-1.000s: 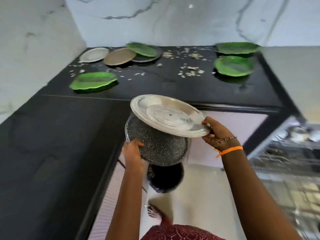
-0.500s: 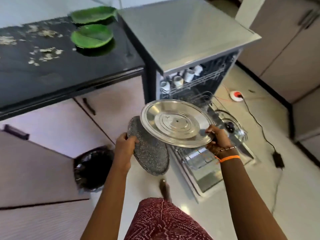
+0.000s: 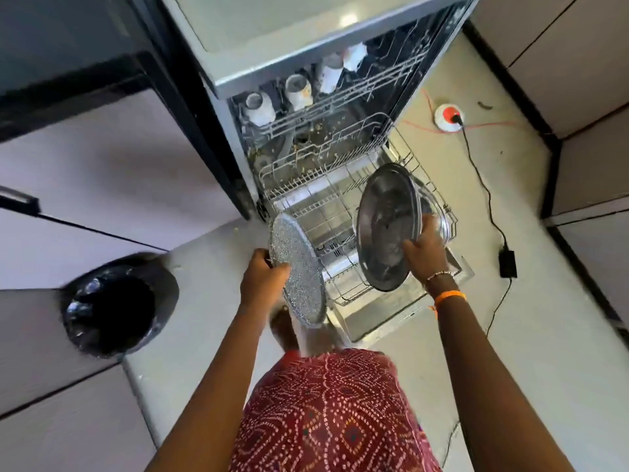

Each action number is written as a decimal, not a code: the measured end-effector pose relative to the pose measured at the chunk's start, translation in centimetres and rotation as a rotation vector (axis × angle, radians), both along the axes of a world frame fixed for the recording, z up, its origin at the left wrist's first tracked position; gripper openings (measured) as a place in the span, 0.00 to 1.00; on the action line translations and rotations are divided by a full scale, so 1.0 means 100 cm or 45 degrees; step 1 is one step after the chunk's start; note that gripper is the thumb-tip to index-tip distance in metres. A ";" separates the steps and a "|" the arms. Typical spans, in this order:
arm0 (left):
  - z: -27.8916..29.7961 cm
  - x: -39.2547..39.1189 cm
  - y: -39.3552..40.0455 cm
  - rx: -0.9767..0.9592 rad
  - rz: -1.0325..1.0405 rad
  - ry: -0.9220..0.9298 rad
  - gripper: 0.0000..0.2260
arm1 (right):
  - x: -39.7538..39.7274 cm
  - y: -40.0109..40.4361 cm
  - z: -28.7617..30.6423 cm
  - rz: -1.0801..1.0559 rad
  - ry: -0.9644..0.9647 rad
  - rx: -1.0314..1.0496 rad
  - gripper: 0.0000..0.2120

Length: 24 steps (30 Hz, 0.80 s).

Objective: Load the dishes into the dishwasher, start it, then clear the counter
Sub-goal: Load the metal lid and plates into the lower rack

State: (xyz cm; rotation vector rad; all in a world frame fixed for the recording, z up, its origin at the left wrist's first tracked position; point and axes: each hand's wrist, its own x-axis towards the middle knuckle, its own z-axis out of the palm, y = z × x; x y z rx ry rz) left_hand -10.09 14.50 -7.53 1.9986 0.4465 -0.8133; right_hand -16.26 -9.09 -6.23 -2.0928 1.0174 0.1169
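- Left hand is gripping the speckled plate on edge, beside the rack.
- Right hand is gripping the steel plate tilted over the rack's bare middle.

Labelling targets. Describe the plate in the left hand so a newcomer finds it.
Start at the open dishwasher and its pulled-out lower rack. At the rack's left edge, the left hand grips a tilted speckled grey plate; the steel plate in the right hand is smooth and shiny.

Both plates have tipped upright, the steel plate now over the lower rack.
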 end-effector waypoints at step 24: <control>-0.188 -0.037 -0.135 0.129 0.452 0.116 0.10 | -0.002 -0.076 -0.215 0.657 0.174 -0.065 0.27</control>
